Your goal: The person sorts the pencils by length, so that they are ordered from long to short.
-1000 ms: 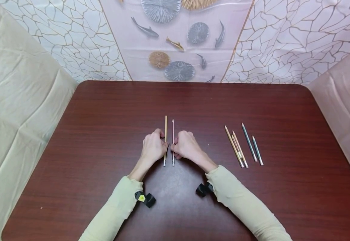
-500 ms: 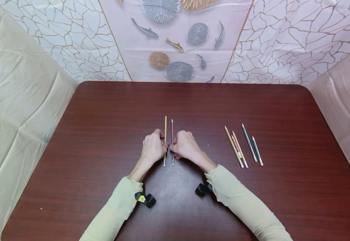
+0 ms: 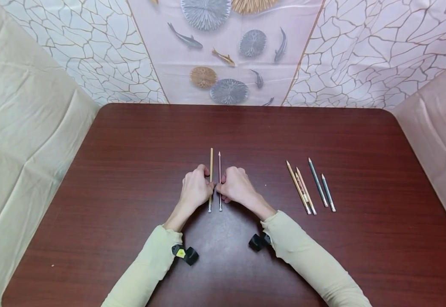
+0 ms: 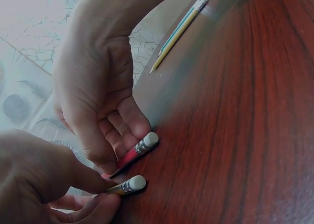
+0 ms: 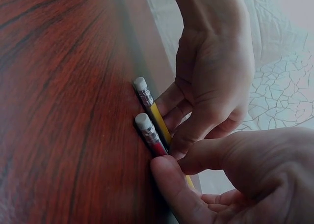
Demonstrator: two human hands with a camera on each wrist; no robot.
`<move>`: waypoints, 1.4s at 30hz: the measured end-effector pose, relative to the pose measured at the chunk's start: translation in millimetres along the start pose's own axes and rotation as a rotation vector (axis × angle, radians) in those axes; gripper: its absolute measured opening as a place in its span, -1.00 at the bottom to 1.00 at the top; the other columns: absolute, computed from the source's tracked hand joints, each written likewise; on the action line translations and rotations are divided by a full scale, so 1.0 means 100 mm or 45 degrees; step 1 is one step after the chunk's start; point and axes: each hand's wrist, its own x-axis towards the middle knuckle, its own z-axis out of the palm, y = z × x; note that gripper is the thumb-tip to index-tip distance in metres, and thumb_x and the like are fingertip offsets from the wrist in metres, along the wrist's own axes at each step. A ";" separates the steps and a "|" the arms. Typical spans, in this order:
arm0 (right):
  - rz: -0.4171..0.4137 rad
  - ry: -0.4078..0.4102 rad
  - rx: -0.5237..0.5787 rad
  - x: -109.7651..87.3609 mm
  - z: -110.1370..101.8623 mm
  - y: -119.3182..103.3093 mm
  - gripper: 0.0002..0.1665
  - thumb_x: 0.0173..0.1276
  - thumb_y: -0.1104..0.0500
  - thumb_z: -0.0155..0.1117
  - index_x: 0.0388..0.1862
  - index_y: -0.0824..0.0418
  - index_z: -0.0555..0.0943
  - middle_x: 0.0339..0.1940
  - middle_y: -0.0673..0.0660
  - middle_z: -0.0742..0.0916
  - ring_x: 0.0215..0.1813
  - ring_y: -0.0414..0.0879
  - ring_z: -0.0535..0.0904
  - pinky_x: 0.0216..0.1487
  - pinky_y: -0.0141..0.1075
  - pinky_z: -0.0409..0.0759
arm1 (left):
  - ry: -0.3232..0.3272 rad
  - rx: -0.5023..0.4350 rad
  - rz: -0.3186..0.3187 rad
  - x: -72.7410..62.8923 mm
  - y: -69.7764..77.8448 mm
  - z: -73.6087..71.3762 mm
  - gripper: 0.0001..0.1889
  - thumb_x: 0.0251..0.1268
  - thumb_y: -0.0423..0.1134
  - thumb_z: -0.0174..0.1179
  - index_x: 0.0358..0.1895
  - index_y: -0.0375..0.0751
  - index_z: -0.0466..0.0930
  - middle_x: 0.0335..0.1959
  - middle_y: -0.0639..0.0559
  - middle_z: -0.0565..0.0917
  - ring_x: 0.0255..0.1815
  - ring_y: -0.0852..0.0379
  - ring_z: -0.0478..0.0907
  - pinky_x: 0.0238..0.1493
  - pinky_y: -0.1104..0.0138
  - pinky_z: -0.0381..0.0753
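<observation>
Two pencils lie side by side at mid-table, white eraser ends nearest the person. My left hand [image 3: 195, 186] pinches the yellow pencil [image 3: 211, 160] between thumb and fingers; its far end looks blunt. Just to the right, the red pencil [image 3: 220, 166] points away with a sharpened tip, and my right hand [image 3: 238, 184] pinches it low on the shaft. A narrow gap separates the two shafts. In the left wrist view the red pencil's eraser [image 4: 153, 138] and the yellow pencil's eraser [image 4: 137, 182] sit nearly level. Fingers hide the middle of both shafts.
On the right of the brown table [image 3: 131, 140] lie several more pencils: a yellow pencil [image 3: 297, 186] beside tan pencils [image 3: 306, 191], then a long blue-green pencil [image 3: 317, 181] and a shorter blue-green pencil [image 3: 328, 192]. Patterned cloth [image 3: 228, 51] hangs behind the table's far edge.
The red pencil and my right hand have edged very slightly left, narrowing the gap to the yellow pencil. My left hand stays in place, and both grips are the same.
</observation>
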 end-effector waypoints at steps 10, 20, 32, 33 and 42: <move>-0.004 -0.008 0.001 -0.04 0.00 -0.01 -0.87 0.20 0.33 0.30 -0.50 0.31 0.55 -0.80 0.08 0.64 -0.76 -0.13 0.61 -0.68 -0.32 0.57 | 0.002 -0.002 -0.015 0.00 0.00 0.01 -0.73 0.08 -0.36 0.40 -0.16 -0.30 0.57 -0.49 -0.01 0.71 -0.30 -0.11 0.68 -0.16 0.01 0.58; -0.029 -0.012 0.013 -0.03 0.00 0.01 -0.85 0.20 0.32 0.31 -0.51 0.32 0.55 -0.80 0.08 0.64 -0.77 -0.13 0.61 -0.69 -0.32 0.57 | 0.009 0.006 -0.002 -0.01 0.00 0.01 -0.74 0.08 -0.36 0.40 -0.17 -0.31 0.57 -0.49 -0.01 0.71 -0.30 -0.12 0.68 -0.16 -0.01 0.57; -0.034 -0.008 0.032 -0.04 0.00 0.01 -0.85 0.22 0.32 0.32 -0.48 0.34 0.55 -0.79 0.10 0.64 -0.75 -0.10 0.62 -0.69 -0.32 0.57 | 0.006 -0.002 -0.022 -0.02 0.00 0.02 -0.73 0.10 -0.32 0.40 -0.16 -0.30 0.58 -0.47 -0.01 0.71 -0.30 -0.12 0.68 -0.19 0.00 0.59; -0.033 -0.008 0.031 -0.03 0.01 0.01 -0.85 0.23 0.31 0.32 -0.48 0.33 0.55 -0.79 0.09 0.64 -0.75 -0.10 0.62 -0.69 -0.32 0.57 | 0.011 -0.001 -0.020 -0.02 0.00 0.02 -0.74 0.10 -0.32 0.40 -0.16 -0.30 0.58 -0.48 -0.01 0.71 -0.30 -0.12 0.68 -0.20 0.00 0.59; -0.029 -0.011 0.021 -0.04 0.00 0.01 -0.85 0.23 0.31 0.32 -0.49 0.32 0.55 -0.80 0.08 0.63 -0.75 -0.12 0.62 -0.68 -0.32 0.57 | 0.033 0.003 -0.001 -0.02 -0.01 0.02 -0.74 0.09 -0.29 0.40 -0.19 -0.30 0.58 -0.51 -0.01 0.68 -0.33 -0.12 0.67 -0.22 0.00 0.58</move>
